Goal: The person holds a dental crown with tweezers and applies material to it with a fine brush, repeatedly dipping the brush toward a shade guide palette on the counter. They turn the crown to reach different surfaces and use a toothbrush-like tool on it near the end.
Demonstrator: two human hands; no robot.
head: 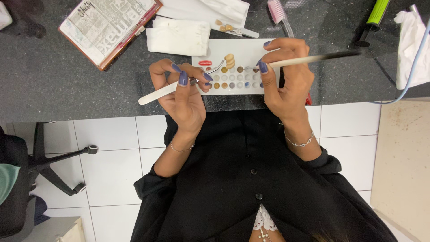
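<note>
At the counter's [67,89] near edge, a white palette [251,49] lies flat, its small round wells partly filled with tan, brown and bluish pigment. Left hand [183,92] is closed around a white-handled holder [154,95]; the handle juts out to the left, while the metal end curves up over the palette and carries a small row of tooth-coloured pieces [230,60], raised clear of the wells, apparently so the work stays within brush reach. Right hand [286,80] pinches a thin brush [313,58] near its front, pencil-style, the long handle trailing right; the tip points left toward the pieces, close to them, contact not resolvable. Both hands hover close together above the palette, probably for steadiness.

Toward the far edge: folded white cloth [178,36], a newspaper [107,27] at far left, a pink toothbrush [278,13], a green-handled tool [375,13].
</note>
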